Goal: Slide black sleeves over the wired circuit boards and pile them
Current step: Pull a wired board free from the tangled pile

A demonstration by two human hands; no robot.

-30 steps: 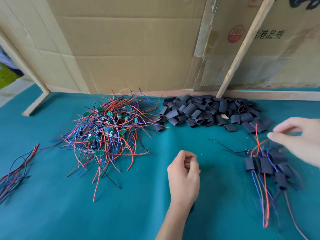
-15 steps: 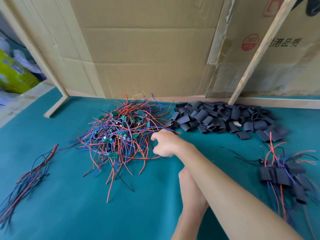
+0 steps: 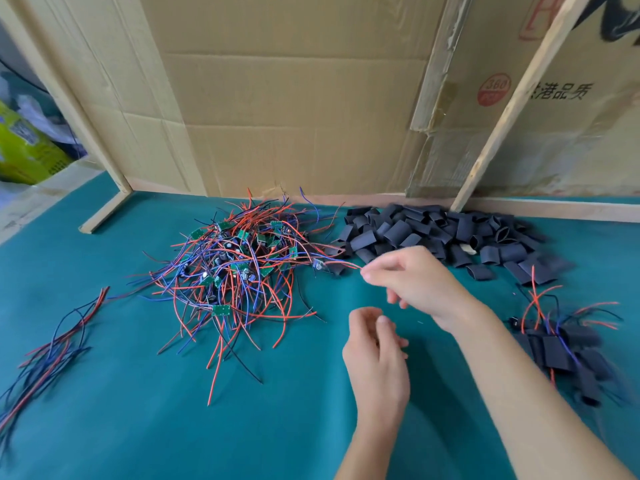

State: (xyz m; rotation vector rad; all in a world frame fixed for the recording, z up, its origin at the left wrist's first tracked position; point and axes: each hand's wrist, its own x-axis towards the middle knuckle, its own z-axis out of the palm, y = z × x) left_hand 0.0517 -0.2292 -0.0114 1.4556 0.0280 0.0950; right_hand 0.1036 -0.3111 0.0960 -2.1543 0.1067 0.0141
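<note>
Plainly, most of the work is still ahead. From the head camera — the only view — a large tangle of wired circuit boards [image 3: 235,268] lies on the teal counter [image 3: 138,427], left of centre, green boards showing among red, blue and black leads. Just to its right, touching at the fringe, a heap of loose black sleeves [image 3: 440,233] sits against the cardboard backing [image 3: 294,109]. Finished pieces are few: a small pile of sleeved boards [image 3: 564,348] lies at the right, blurred, well apart from the tangle. A loose bundle of bare wires [image 3: 52,348] rests far left.

The right hand [image 3: 415,282] reaches across the left arm toward the tangle's edge, thumb and forefinger pinched together on a red wire [image 3: 341,263] that runs back to a small board at the fringe of the heap. I judge it is drawing out the next board. The left hand [image 3: 375,355] hovers nearer the body, fingers loosely curled and holding nothing — its grip is slack, probably waiting to take the board or a sleeve. No sleeve is in either hand yet.
</note>
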